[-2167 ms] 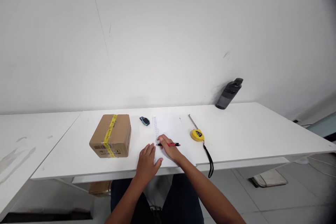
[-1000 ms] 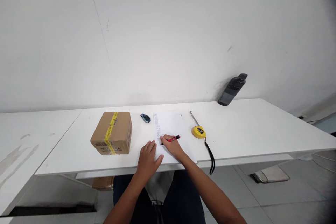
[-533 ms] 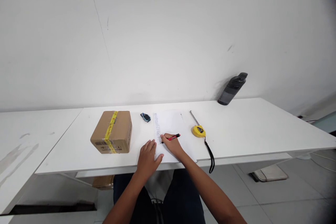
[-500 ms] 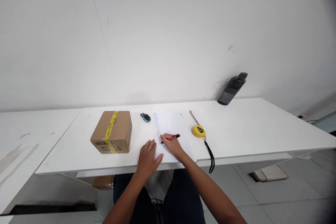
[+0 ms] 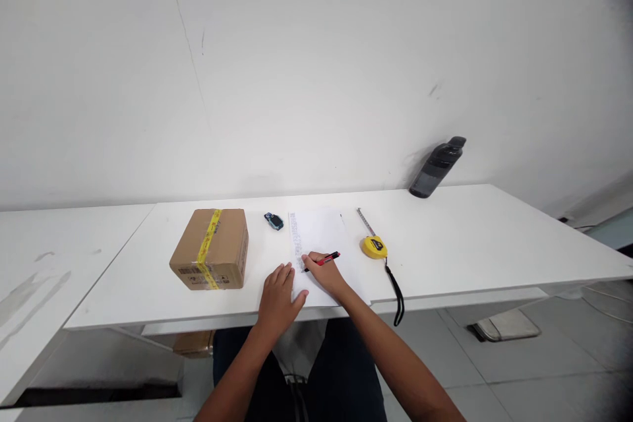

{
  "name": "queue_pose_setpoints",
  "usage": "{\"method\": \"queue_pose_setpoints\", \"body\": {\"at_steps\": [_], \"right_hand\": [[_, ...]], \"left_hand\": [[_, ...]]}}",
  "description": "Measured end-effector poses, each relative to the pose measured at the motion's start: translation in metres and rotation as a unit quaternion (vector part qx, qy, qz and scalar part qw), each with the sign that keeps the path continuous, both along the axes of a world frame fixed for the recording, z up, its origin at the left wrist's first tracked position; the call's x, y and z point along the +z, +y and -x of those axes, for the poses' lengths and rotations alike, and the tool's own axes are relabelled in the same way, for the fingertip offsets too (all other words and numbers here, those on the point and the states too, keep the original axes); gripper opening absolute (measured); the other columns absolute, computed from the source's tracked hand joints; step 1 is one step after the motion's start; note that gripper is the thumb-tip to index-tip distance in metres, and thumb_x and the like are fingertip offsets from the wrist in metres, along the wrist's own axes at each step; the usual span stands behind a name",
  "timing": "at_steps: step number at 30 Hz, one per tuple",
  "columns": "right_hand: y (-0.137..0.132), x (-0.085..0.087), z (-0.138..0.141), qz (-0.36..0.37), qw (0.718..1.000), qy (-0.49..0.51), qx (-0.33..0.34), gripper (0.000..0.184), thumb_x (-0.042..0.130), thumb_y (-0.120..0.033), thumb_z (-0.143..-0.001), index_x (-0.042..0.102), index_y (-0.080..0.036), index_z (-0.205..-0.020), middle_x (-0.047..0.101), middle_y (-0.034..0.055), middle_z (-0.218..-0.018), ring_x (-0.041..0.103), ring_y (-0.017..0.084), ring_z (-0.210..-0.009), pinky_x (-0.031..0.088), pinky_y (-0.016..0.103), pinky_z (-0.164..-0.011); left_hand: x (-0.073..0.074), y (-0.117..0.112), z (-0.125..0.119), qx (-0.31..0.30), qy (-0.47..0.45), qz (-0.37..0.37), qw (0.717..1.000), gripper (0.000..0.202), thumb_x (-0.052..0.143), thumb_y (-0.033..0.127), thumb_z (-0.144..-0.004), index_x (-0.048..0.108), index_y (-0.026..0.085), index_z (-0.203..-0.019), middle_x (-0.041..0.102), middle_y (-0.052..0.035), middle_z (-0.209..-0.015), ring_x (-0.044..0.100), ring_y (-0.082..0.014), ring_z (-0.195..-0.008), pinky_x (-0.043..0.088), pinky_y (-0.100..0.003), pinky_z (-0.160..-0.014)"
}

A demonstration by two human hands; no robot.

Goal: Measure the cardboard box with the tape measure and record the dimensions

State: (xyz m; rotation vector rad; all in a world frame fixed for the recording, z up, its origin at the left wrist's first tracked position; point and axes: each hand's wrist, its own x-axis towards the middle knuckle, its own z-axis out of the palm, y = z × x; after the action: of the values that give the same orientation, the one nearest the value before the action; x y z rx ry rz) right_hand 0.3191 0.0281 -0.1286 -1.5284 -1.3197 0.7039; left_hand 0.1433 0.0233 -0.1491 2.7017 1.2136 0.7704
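Observation:
A red and black pen (image 5: pixel 328 258) is gripped in my right hand (image 5: pixel 322 272), its tip down on a white sheet of paper (image 5: pixel 324 231). Small handwriting runs down the left edge of the sheet. My left hand (image 5: pixel 279 295) lies flat on the table and the paper's lower left edge, fingers stretched out and thumb spread. To the right of the paper is a yellow tape measure (image 5: pixel 374 247) with a short length of blade pulled out and a black wrist strap (image 5: pixel 395 287) hanging past the table edge.
A taped cardboard box (image 5: pixel 212 244) stands on the white table (image 5: pixel 469 237) to the left. Between box and paper lies a small dark object (image 5: pixel 273 221), perhaps a digital watch. A dark bottle (image 5: pixel 435 168) stands near the wall at the back right. Another carton (image 5: pixel 194 343) sits below the table.

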Motion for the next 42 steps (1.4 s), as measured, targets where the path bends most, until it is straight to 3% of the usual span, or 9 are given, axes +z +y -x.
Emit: {"method": "queue_pose_setpoints", "body": {"at_steps": [16,22,25,28,30,33,35,38,42], "right_hand": [[0.000,-0.002,0.000,-0.008,0.999,0.008,-0.030,0.039,0.046,-0.046,-0.085,0.038,-0.024,-0.054,0.045,-0.0039,-0.051,0.045,0.015,-0.055,0.035,0.027,-0.057],[-0.003,0.003,0.000,-0.016,1.000,-0.017,-0.006,0.040,0.046,-0.045,-0.088,0.046,-0.023,-0.054,0.050,-0.0019,-0.052,0.050,0.017,-0.057,0.040,0.028,-0.059],[-0.008,0.008,0.000,-0.065,0.995,-0.075,-0.021,0.033,0.046,-0.045,-0.090,0.061,-0.021,-0.073,0.062,0.0032,-0.075,0.059,0.020,-0.075,0.043,0.030,-0.071],[-0.010,0.008,-0.002,-0.107,0.976,-0.183,-0.044,0.028,0.044,-0.041,-0.092,0.066,-0.023,-0.093,0.062,0.0071,-0.097,0.061,0.021,-0.084,0.045,0.030,-0.073],[-0.011,0.006,-0.004,-0.116,0.970,-0.208,-0.047,0.029,0.041,-0.039,-0.094,0.065,-0.023,-0.097,0.061,0.0078,-0.099,0.062,0.021,-0.084,0.046,0.030,-0.073],[-0.012,0.007,-0.007,-0.134,0.977,-0.164,-0.026,0.029,0.043,-0.040,-0.094,0.063,-0.021,-0.102,0.063,0.0080,-0.098,0.062,0.021,-0.089,0.046,0.031,-0.079],[-0.014,0.010,-0.007,-0.105,0.988,-0.111,-0.002,0.029,0.043,-0.042,-0.093,0.063,-0.021,-0.096,0.066,0.0062,-0.091,0.063,0.021,-0.086,0.046,0.031,-0.079],[-0.017,0.011,-0.008,-0.032,0.998,-0.044,0.031,0.041,0.039,-0.047,-0.093,0.061,-0.021,-0.071,0.066,0.0029,-0.072,0.062,0.020,-0.074,0.046,0.031,-0.074],[-0.017,0.006,-0.007,-0.021,0.999,-0.034,-0.004,0.048,0.041,-0.054,-0.091,0.055,-0.022,-0.058,0.057,0.0001,-0.057,0.056,0.019,-0.062,0.042,0.030,-0.065]], "left_hand": [[-0.001,0.000,-0.001,0.001,0.000,-0.002,1.000,0.048,0.056,0.041,-0.088,0.056,0.016,-0.129,0.056,-0.0134,-0.139,0.048,-0.0324,-0.131,0.043,-0.050,-0.104],[0.006,-0.003,-0.001,-0.002,-0.016,-0.022,1.000,0.045,0.057,0.039,-0.088,0.059,0.016,-0.126,0.059,-0.0144,-0.135,0.052,-0.0329,-0.127,0.046,-0.051,-0.101],[0.012,-0.012,0.005,-0.034,-0.032,-0.054,0.997,0.034,0.052,0.032,-0.092,0.061,0.020,-0.123,0.063,-0.0104,-0.130,0.055,-0.0281,-0.125,0.042,-0.050,-0.105],[0.013,-0.024,0.015,-0.055,-0.046,-0.086,0.994,0.030,0.047,0.022,-0.093,0.063,0.024,-0.118,0.066,-0.0053,-0.126,0.054,-0.0232,-0.125,0.036,-0.047,-0.111],[0.011,-0.030,0.020,-0.030,-0.044,-0.096,0.994,0.031,0.046,0.021,-0.093,0.063,0.024,-0.119,0.065,-0.0048,-0.127,0.053,-0.0238,-0.126,0.034,-0.048,-0.111],[0.009,-0.033,0.023,-0.020,-0.006,-0.095,0.995,0.037,0.048,0.028,-0.094,0.058,0.027,-0.129,0.061,-0.0042,-0.135,0.052,-0.0269,-0.127,0.035,-0.051,-0.109],[0.008,-0.032,0.021,-0.038,0.023,-0.095,0.994,0.040,0.050,0.032,-0.093,0.056,0.029,-0.133,0.058,-0.0027,-0.138,0.052,-0.0275,-0.127,0.038,-0.050,-0.106],[0.007,-0.030,0.018,-0.053,0.039,-0.099,0.993,0.040,0.052,0.033,-0.093,0.056,0.031,-0.132,0.057,-0.0018,-0.139,0.053,-0.0272,-0.126,0.040,-0.048,-0.103],[0.006,-0.029,0.018,-0.053,0.038,-0.099,0.993,0.040,0.053,0.034,-0.092,0.057,0.032,-0.132,0.057,-0.0019,-0.139,0.053,-0.0271,-0.127,0.039,-0.047,-0.104]]}}
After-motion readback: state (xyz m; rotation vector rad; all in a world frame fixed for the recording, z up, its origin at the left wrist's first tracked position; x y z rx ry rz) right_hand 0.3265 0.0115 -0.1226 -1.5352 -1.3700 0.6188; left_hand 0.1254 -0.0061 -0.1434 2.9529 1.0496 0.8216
